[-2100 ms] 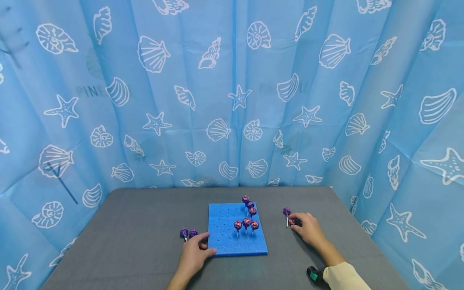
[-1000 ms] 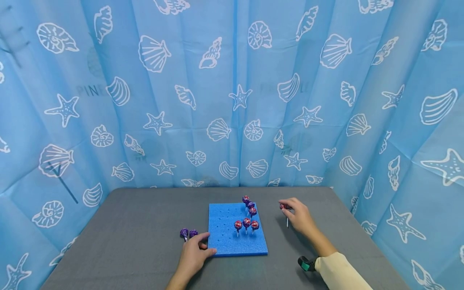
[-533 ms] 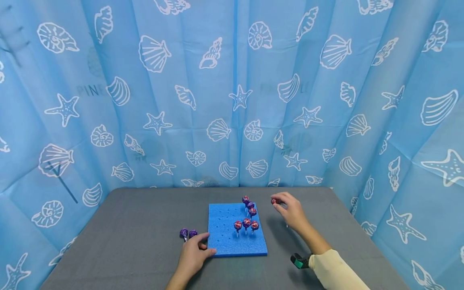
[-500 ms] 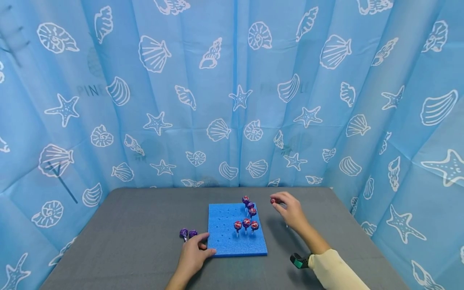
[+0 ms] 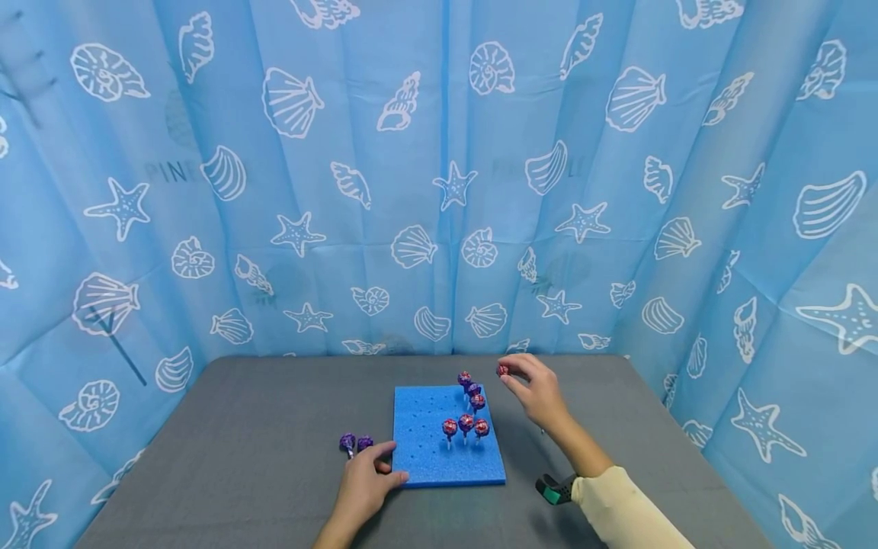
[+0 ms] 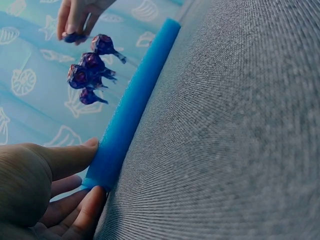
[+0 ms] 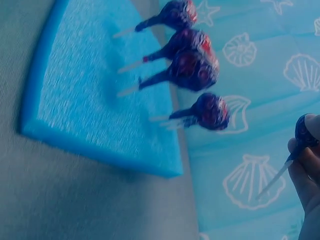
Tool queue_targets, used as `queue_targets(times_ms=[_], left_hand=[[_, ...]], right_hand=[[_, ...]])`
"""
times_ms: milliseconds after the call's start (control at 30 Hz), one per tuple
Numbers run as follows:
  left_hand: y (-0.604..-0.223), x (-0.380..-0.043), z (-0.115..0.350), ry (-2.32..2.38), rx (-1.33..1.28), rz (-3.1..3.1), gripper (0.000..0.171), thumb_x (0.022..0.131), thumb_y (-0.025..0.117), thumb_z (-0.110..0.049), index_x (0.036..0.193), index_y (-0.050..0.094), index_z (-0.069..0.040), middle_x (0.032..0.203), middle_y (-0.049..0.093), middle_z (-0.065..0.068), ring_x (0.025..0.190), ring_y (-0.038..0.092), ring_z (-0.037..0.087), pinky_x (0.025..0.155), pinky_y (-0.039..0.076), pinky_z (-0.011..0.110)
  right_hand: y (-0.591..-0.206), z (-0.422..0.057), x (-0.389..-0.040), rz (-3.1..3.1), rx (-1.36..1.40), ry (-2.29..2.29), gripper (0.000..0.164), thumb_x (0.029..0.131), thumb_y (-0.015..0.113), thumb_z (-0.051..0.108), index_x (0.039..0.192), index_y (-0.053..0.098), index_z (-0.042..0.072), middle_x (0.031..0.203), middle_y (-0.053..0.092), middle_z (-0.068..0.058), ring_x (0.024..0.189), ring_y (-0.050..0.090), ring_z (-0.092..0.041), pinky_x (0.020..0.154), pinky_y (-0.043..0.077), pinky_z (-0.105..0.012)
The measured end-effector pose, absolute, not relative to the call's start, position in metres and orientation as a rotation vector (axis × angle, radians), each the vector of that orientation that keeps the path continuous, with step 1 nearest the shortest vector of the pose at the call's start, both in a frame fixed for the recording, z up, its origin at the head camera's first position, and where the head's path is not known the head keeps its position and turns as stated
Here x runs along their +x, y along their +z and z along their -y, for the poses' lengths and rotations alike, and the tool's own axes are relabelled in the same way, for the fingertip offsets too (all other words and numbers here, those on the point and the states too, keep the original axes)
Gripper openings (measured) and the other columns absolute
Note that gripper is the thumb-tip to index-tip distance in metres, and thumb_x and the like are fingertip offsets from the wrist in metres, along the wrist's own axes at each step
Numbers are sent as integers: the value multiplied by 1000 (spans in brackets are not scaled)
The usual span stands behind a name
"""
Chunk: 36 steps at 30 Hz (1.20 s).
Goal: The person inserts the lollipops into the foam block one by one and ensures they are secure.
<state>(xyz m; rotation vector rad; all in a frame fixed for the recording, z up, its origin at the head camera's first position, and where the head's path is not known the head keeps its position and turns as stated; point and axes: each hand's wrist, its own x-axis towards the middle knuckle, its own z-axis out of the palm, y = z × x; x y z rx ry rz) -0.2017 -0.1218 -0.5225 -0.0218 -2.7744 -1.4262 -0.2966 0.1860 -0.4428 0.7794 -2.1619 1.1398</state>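
Note:
My right hand [image 5: 538, 393] pinches a red-and-purple wrapped lollipop [image 5: 503, 370] by its head, just beyond the back right of a blue foam board [image 5: 425, 457]. In the right wrist view that lollipop's white stick [image 7: 274, 181] points down, apart from the board. Several lollipops [image 5: 466, 422] stand upright in the board's right half, and rows of small holes show in its left half. At the near left corner, my left hand [image 5: 366, 480] grips the board's edges with thumb and fingers; the left wrist view shows fingertips [image 6: 92, 145] right on the foam.
Two purple lollipops [image 5: 347, 442] lie on the grey table [image 5: 288, 427] left of my left hand. Another lies behind my right forearm, mostly hidden. A black band with a green patch [image 5: 552, 492] is at my right wrist. A shell-print curtain [image 5: 370, 183] hangs behind.
My right hand has picked up the red-and-purple lollipop from the right of the table and carried it up and leftward toward the board's back right corner. My left hand stays put.

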Motion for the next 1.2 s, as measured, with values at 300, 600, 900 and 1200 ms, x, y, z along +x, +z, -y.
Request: queue_targets(times_ms=[300, 600, 900, 1200], left_hand=[[-520, -201, 121, -1429, -20, 2773, 56, 75, 84, -20, 125, 64, -4, 91, 58, 1, 78, 51, 16, 69, 44, 36], [-522, -202, 122, -1424, -14, 2780, 56, 75, 84, -19, 125, 64, -4, 92, 58, 2, 79, 52, 17, 69, 45, 37], [-524, -203, 123, -1421, -14, 2785, 56, 75, 85, -19, 125, 64, -4, 92, 58, 2, 79, 51, 17, 69, 44, 37], [-522, -203, 121, -1401, 26, 2795, 56, 76, 84, -19, 125, 64, -5, 90, 57, 2, 79, 51, 17, 69, 44, 37]], right_hand=[[-418, -165, -278, 2060, 786, 1227, 24, 81, 70, -14, 105, 67, -9, 102, 64, -22, 88, 66, -35, 77, 53, -36], [-402, -149, -263, 2015, 769, 1361, 24, 81, 69, -16, 105, 65, -12, 103, 62, -27, 91, 65, -40, 78, 52, -25], [-407, -137, -266, 1992, 741, 1477, 23, 81, 69, -14, 104, 64, -12, 104, 62, -29, 92, 66, -41, 78, 51, -24], [-412, -120, -263, 2007, 725, 1517, 21, 84, 69, -12, 104, 64, -10, 95, 67, -26, 85, 67, -39, 75, 52, -25]])
